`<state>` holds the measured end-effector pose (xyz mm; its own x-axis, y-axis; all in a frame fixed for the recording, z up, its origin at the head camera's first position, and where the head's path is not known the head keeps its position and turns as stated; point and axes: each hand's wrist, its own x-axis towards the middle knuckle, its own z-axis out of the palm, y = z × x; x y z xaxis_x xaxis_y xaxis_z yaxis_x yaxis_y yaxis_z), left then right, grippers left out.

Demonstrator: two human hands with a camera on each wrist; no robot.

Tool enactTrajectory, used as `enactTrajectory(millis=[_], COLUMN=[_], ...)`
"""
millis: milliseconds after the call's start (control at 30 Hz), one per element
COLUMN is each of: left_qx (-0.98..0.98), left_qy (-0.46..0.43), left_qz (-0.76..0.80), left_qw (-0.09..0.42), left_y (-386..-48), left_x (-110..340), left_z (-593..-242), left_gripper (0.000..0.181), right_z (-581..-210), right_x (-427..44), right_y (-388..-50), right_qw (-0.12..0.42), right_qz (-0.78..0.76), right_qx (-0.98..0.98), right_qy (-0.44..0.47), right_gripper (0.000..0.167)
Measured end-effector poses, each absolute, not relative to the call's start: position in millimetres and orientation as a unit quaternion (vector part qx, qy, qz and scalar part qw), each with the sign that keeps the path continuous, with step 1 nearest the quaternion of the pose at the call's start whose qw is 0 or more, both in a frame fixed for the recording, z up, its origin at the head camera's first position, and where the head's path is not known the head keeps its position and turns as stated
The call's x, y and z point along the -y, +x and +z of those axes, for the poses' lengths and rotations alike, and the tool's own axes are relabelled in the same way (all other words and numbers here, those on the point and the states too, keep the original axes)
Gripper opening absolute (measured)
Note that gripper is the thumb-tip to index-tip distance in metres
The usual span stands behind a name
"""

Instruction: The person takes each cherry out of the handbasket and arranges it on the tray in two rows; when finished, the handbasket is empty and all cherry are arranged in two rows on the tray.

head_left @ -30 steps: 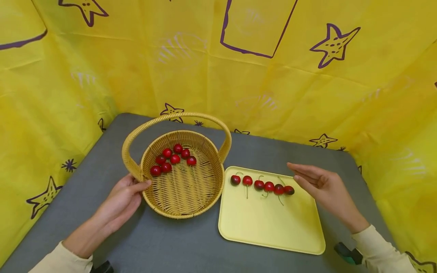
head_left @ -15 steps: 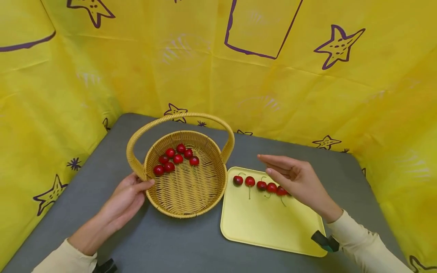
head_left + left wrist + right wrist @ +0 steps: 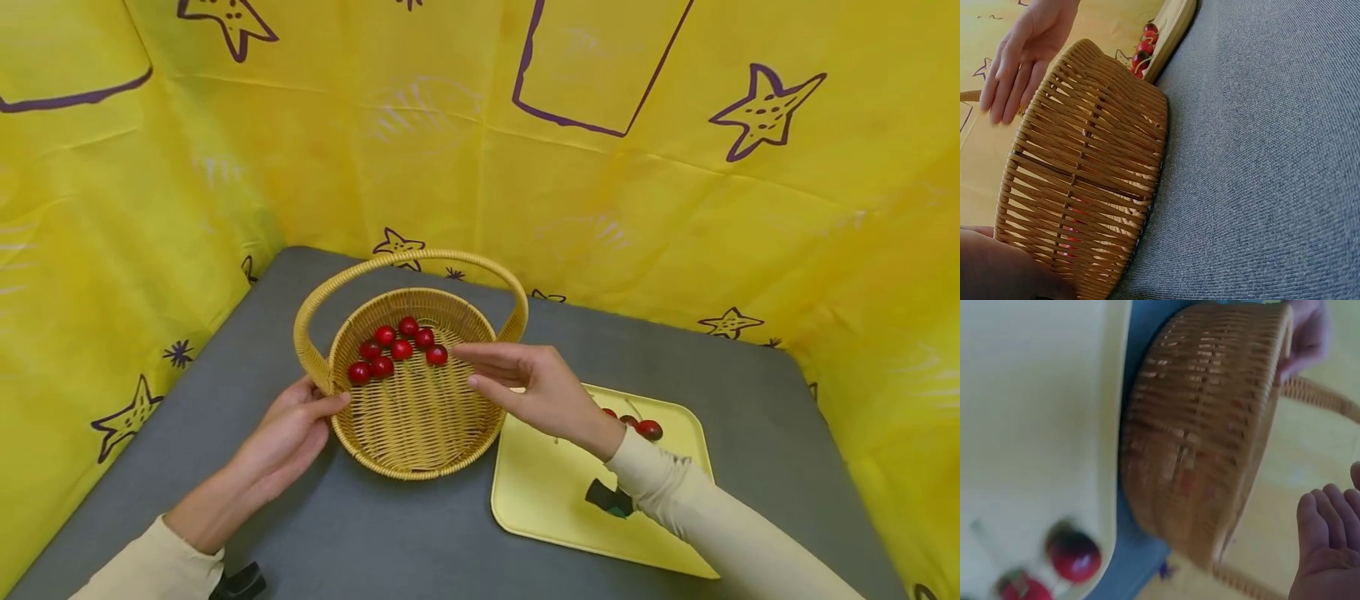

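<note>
My left hand grips the left rim of a round wicker basket, thumb over the inside edge. Several red cherries lie grouped at the back left of the basket floor. Above the basket's right rim is my right hand, fingers extended, and I see nothing held in it. The right wrist view also shows its bare palm. A yellow tray stands to the basket's right. On it are more cherries, partly hidden by my right hand and forearm.
The basket's tall handle arches over its far side. A grey cloth covers the table. Yellow patterned fabric hangs around the back and sides.
My right hand has moved left from the tray's right side, over the cherries, to the basket's right rim. My left hand keeps its grip on the basket. The view has shifted slightly.
</note>
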<state>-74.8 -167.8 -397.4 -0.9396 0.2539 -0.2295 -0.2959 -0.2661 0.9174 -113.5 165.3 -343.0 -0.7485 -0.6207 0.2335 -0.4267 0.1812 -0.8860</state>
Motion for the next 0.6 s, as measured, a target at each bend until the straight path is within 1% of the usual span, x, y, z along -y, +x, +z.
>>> enactTrajectory(millis=[133, 267, 433, 600], left_qx=[-0.577, -0.574, -0.574, -0.571], left_qy=[-0.018, -0.021, -0.023, -0.022], left_qz=[0.798, 0.801, 0.8, 0.802], left_qw=[0.173, 0.169, 0.172, 0.173], left_y=[-74, -75, -74, -74], left_x=[168, 167, 167, 167], left_z=[-398, -397, -397, -396], left_gripper=[0.071, 0.069, 0.068, 0.069], right_z=[-351, -359, -371, -382], right_x=[-137, -114, -94, -81], right_y=[-124, -137, -151, -162], right_qw=[0.106, 0.108, 0.113, 0.138], right_qz=[-0.54, -0.52, -0.494, -0.469], right_qx=[-0.754, -0.761, -0.773, -0.787], right_qy=[-0.36, -0.374, -0.381, -0.377], right_gripper=[0.044, 0.046, 0.047, 0.051])
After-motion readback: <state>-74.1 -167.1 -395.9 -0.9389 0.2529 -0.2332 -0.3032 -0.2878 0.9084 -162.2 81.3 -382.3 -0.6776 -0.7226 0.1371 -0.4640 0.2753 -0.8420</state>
